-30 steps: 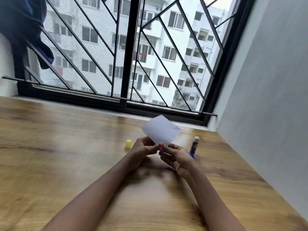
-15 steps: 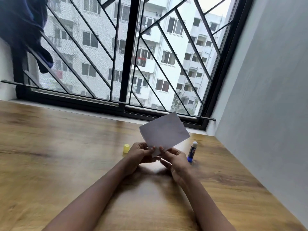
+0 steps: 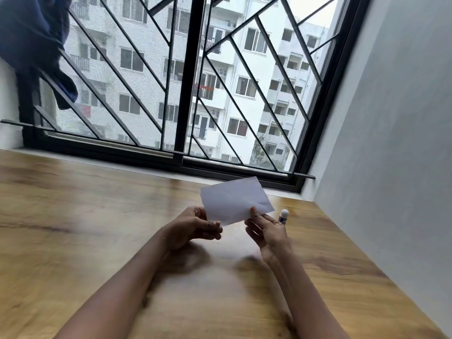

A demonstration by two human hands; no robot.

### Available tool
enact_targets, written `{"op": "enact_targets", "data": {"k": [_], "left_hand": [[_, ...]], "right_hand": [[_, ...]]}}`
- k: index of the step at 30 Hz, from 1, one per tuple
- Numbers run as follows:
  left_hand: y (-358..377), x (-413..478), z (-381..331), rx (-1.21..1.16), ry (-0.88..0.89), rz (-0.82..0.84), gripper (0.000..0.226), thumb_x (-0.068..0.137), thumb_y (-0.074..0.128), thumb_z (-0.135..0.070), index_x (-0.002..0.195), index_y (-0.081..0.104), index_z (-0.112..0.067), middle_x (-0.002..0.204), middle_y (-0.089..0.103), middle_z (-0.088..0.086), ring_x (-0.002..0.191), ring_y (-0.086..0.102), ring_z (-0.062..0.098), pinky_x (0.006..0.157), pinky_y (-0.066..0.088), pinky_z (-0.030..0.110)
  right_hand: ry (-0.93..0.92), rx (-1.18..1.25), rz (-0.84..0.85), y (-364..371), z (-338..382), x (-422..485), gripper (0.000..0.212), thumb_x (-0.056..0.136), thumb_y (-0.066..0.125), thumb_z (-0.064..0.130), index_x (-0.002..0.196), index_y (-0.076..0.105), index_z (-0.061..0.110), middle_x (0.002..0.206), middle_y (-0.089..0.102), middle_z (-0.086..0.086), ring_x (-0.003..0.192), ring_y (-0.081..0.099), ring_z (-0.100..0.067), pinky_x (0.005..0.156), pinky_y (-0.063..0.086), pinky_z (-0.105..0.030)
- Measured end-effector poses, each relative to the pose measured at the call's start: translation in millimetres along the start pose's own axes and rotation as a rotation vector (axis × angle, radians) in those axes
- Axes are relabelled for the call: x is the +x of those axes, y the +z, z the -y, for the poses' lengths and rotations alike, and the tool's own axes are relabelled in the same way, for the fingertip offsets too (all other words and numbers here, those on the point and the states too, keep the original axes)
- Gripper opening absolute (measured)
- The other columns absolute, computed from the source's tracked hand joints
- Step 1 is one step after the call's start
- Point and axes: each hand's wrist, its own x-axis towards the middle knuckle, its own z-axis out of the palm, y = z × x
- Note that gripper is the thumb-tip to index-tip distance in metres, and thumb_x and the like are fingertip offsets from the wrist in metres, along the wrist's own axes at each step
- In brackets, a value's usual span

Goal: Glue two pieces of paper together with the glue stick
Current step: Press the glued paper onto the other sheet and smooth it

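Wooden bench (image 3: 85, 241) below a barred window (image 3: 186, 94) is the work surface. The paper (image 3: 232, 200) is held up off it, near the far right corner.

Half a second ago both hands pinched the paper's bottom edge almost touching each other, and the sheet stood up on a corner. Now the hands have drawn apart and the paper lies wider, long edge across. The left hand (image 3: 193, 226) grips its lower left edge with curled fingers. The right hand (image 3: 267, 231) pinches the lower right edge, thumb on the near face.

A faint line crosses the right end of the paper. I cannot tell whether it is a crease or the edge of a second sheet.

The glue stick (image 3: 283, 215) stands upright and uncapped on the bench, just beyond the right hand and partly hidden by it. Its yellow cap, seen left of the left hand a moment ago, is out of view.

This reads as checking or pressing a joined sheet, so gluing is likely done or nearly so.
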Motion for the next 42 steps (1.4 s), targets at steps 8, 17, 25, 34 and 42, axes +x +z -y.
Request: {"op": "enact_targets", "data": {"k": [8,17,25,34,42], "left_hand": [[-3,4,-2,-0.025,0.014,-0.095,0.011,0.064,0.062,-0.006,0.074,0.063,-0.008,0.064,0.066,0.007,0.058,0.066,0.018,0.055,0.052,0.02],[0,9,0,-0.301,0.21,-0.406,0.009,0.072,0.066,-0.009,0.079,0.062,-0.011,0.071,0.061,0.006,0.051,0.063,0.013,0.05,0.05,0.018],[7,10,-1,-0.418,0.294,-0.359,0.016,0.083,0.062,-0.003,0.097,0.064,-0.009,0.081,0.071,-0.001,0.069,0.068,0.009,0.058,0.055,0.023],[29,7,8,0.046,0.141,-0.038,0.016,0.082,0.064,-0.002,0.096,0.065,-0.009,0.075,0.071,0.001,0.062,0.068,0.01,0.062,0.053,0.018],[37,4,11,0.146,0.201,-0.147,0.01,0.082,0.067,-0.019,0.074,0.067,-0.013,0.062,0.069,-0.004,0.056,0.065,0.011,0.049,0.05,0.021]], "right_hand": [[-0.005,0.112,-0.081,-7,10,1,0.016,0.083,0.068,0.011,0.07,0.06,0.014,0.048,0.065,0.003,0.044,0.062,-0.005,0.049,0.053,-0.018],[0.162,-0.172,0.095,-8,5,0,0.006,0.082,0.069,0.012,0.081,0.064,0.009,0.062,0.071,0.0,0.057,0.061,-0.012,0.051,0.053,-0.019],[0.213,-0.368,0.301,-5,0,-5,0.01,0.078,0.069,-0.002,0.074,0.062,0.003,0.063,0.064,-0.007,0.046,0.051,-0.01,0.045,0.043,-0.019],[0.151,-0.124,0.094,2,-4,-3,0.012,0.079,0.07,0.009,0.071,0.062,0.014,0.06,0.064,0.005,0.052,0.045,-0.006,0.043,0.044,-0.013],[0.167,-0.141,0.181,6,-10,-5,0.02,0.081,0.068,0.012,0.061,0.064,0.014,0.052,0.06,0.005,0.039,0.028,-0.004,0.037,0.027,-0.013]]}}
